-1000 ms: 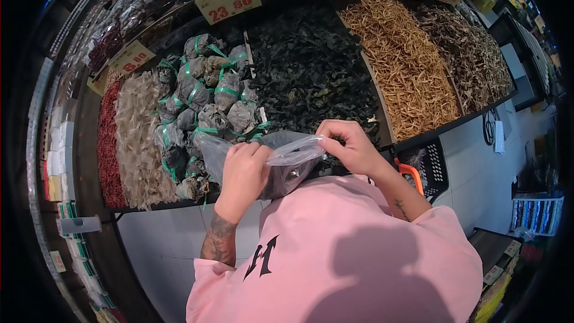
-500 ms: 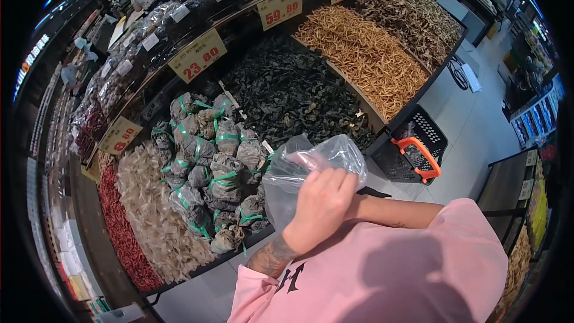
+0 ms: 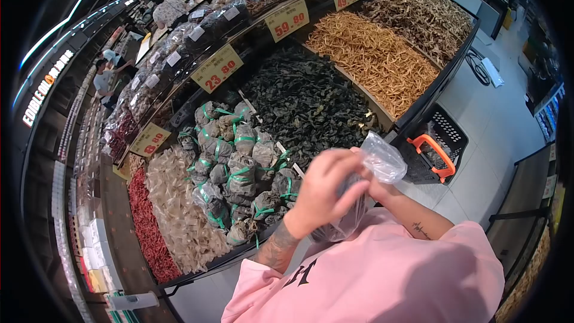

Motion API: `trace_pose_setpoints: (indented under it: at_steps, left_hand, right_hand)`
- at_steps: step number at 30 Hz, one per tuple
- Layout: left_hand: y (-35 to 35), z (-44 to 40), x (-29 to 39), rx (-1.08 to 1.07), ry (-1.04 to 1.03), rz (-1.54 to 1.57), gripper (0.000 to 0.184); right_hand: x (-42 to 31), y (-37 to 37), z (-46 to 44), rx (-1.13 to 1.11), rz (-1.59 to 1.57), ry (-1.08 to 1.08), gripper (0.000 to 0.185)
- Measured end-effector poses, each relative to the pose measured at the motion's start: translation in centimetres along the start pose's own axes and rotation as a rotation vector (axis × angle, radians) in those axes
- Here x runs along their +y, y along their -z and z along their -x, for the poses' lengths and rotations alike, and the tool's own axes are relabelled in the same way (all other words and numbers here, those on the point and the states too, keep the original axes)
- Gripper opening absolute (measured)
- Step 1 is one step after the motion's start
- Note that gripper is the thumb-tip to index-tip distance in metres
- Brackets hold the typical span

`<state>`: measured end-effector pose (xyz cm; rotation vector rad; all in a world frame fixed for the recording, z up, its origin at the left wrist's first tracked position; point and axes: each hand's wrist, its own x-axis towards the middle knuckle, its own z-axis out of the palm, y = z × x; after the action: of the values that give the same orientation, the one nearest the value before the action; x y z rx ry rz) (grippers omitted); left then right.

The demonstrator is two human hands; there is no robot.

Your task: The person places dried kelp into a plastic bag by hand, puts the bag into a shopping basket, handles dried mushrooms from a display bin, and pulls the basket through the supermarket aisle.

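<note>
A clear plastic bag (image 3: 384,160) is bunched between my hands, its crumpled top sticking out to the right and its darker, filled lower part hanging against my pink shirt. My left hand (image 3: 327,190) curves around the near side of the bag, thumb and fingers apart; whether it touches the plastic cannot be made out. Mostly behind it, my right hand (image 3: 375,186) is closed around the bag's neck. Beyond the hands lie dark dried leaves (image 3: 305,98), and to the left are grey bundles (image 3: 241,173) tied with green strips.
Golden dried strips (image 3: 373,63), brown dried pieces (image 3: 418,18), pale flakes (image 3: 182,203) and red dried pieces (image 3: 152,233) fill other bin sections. A black basket with an orange handle (image 3: 436,154) stands right of the bin. People (image 3: 104,84) are at the far left.
The bag's top, spread in front of my left hand earlier, is now gathered into a narrow neck and points right. My left hand has opened somewhat. The view has shifted.
</note>
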<state>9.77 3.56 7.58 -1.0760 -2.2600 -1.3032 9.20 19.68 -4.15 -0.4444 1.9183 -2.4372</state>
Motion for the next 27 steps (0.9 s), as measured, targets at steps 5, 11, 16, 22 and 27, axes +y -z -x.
trace_pose_setpoints:
  at_steps: [5,11,16,22,27]
  left_hand:
    - [-4.3,1.4,-9.4,0.358,0.721,0.353,0.043]
    - [-17.5,1.5,-10.8,0.202,1.106,1.456,0.049]
    - [-21.7,-4.4,-7.8,0.197,1.062,1.518,0.038]
    - [-22.6,-11.6,-5.4,-0.266,0.376,1.624,0.040]
    - [-29.4,-10.9,-8.0,-0.468,0.963,1.231,0.043]
  right_hand:
    - [-5.5,6.9,-0.2,-0.028,-0.149,-0.101,0.036]
    - [-9.1,14.1,0.4,0.031,-0.075,0.187,0.036]
    - [-12.1,22.5,3.2,0.318,0.437,0.301,0.036]
    - [-13.3,32.4,9.5,0.618,0.717,-0.023,0.050]
    - [-14.0,34.7,12.8,0.808,0.903,0.072,0.064]
